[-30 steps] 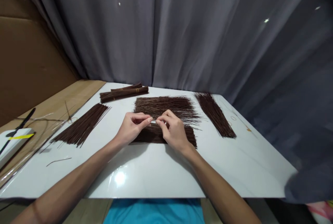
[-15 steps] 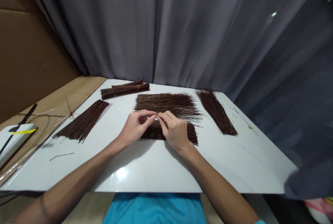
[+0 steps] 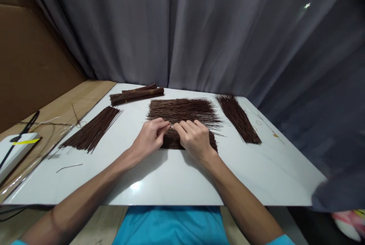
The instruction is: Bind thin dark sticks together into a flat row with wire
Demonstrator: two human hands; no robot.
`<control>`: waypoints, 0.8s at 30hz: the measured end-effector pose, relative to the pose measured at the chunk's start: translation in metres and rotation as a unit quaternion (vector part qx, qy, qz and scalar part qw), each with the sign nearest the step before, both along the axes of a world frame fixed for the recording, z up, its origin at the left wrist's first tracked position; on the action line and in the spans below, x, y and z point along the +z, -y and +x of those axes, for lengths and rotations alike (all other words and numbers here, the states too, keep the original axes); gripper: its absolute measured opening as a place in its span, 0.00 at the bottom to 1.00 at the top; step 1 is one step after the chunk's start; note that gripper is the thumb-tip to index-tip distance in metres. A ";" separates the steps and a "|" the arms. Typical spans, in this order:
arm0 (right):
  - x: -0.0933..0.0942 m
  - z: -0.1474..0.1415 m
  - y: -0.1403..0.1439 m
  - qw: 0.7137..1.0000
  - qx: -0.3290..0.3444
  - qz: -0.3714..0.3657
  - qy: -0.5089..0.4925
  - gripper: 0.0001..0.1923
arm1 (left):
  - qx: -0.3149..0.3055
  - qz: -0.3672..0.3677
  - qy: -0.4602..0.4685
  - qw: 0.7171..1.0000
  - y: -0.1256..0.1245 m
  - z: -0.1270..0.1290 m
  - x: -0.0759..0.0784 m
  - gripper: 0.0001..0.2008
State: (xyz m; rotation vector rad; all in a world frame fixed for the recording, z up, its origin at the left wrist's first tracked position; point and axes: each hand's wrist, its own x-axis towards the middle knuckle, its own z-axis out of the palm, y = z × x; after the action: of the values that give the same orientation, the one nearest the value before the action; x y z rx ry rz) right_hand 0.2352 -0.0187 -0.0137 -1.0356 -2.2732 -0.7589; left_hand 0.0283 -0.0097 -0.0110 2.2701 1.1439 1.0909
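Both hands inside table edges

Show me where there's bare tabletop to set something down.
White tabletop is bare between the right forearm and grey curtain, nearer than the rightmost stick bundle; also between the forearms. Crowded: the middle, where left hand and right hand partly hide the near stick pile.
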 end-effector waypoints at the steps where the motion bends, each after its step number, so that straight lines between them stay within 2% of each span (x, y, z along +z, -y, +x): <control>1: -0.001 0.002 -0.002 1.000 0.003 -0.012 -0.006 0.16 | -0.003 0.009 -0.018 1.000 0.000 0.000 -0.001 0.15; 8: -0.008 0.019 -0.016 0.988 0.055 -0.110 -0.095 0.21 | -0.012 0.036 -0.104 0.994 -0.003 0.000 -0.010 0.10; 11: -0.011 0.024 -0.019 0.980 0.080 -0.126 -0.128 0.19 | -0.008 0.034 -0.152 0.988 0.000 0.000 -0.011 0.14; 17: -0.017 0.022 -0.018 0.979 0.096 -0.101 -0.151 0.16 | 0.032 0.037 -0.264 0.963 0.007 0.003 -0.008 0.21; 24: -0.017 0.029 -0.020 0.983 0.067 -0.078 -0.152 0.19 | 0.041 0.039 -0.281 0.958 0.007 0.003 -0.008 0.21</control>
State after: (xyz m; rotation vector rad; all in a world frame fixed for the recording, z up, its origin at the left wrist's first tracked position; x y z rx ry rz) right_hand 0.2640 0.0010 -0.0307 -0.9814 -2.1342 -0.3435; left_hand 0.0308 -0.0162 -0.0190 2.7087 1.4294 0.5226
